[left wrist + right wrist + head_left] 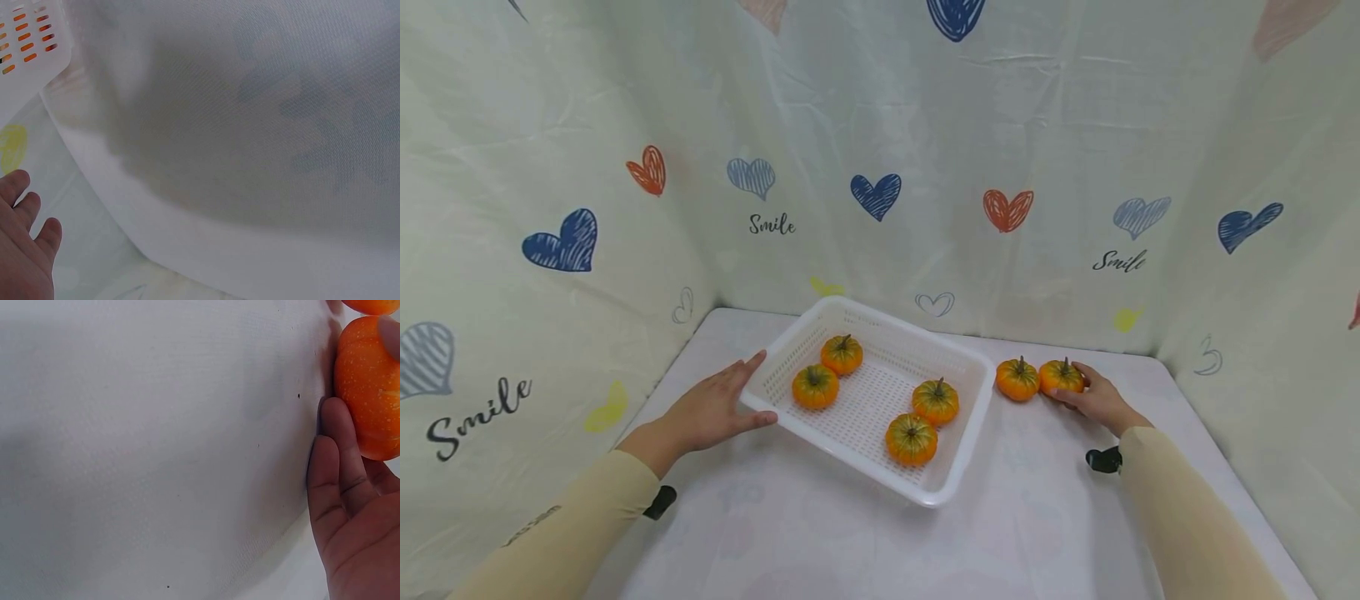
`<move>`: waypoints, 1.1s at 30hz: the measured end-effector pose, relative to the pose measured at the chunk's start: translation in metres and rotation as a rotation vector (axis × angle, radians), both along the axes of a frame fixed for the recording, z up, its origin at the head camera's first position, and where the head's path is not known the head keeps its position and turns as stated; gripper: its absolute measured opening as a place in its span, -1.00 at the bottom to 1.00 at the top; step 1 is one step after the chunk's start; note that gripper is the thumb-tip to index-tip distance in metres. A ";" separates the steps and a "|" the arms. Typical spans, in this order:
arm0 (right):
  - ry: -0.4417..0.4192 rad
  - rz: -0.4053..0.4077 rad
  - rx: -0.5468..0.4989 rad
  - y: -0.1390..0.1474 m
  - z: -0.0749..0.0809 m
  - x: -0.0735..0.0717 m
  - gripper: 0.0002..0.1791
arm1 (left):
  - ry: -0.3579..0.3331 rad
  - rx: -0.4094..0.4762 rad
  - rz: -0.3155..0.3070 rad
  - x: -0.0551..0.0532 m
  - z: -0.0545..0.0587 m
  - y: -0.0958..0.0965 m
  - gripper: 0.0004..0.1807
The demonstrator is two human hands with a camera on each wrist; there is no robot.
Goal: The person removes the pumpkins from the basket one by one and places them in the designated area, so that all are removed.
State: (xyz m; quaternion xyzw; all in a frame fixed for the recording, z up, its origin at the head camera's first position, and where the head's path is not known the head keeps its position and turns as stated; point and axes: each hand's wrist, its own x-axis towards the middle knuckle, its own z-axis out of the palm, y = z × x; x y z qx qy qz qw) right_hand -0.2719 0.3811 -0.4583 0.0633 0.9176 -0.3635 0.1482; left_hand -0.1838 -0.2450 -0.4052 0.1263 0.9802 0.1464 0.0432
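Observation:
A white plastic basket [865, 462] sits at an angle on the table, with two small orange pumpkins in its left part [816, 387] and two in its right part [912, 440]. My left hand [718, 404] is at the basket's left corner, its thumb and fingers spread apart beside the rim. Right of the basket, my right hand [1101, 400] grips a small pumpkin [1060, 379] between thumb and fingers; in the right wrist view its orange side [369, 387] lies against the fingers. Another pumpkin [1017, 380] touches it on the left, close to the basket.
The white-covered table [820, 533] runs back to a hanging curtain [940, 125] printed with hearts and the word Smile. The curtain also stands along the left and right sides. A dark wrist device [1103, 460] shows below the right sleeve.

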 end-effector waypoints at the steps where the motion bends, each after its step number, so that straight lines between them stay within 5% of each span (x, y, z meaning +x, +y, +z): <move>1: 0.000 -0.002 0.001 0.000 0.000 0.000 0.23 | 0.000 0.000 0.000 0.000 0.000 0.000 0.27; 19: -0.017 -0.023 0.013 0.008 0.008 0.008 0.30 | -0.007 0.018 -0.010 -0.001 -0.004 0.001 0.27; 26: 0.046 -0.015 0.013 0.016 0.041 0.014 0.21 | 0.003 0.015 -0.014 -0.002 -0.005 -0.002 0.28; 33: 0.178 0.023 0.047 0.000 0.100 0.009 0.25 | 0.006 0.015 -0.017 -0.003 -0.005 -0.004 0.30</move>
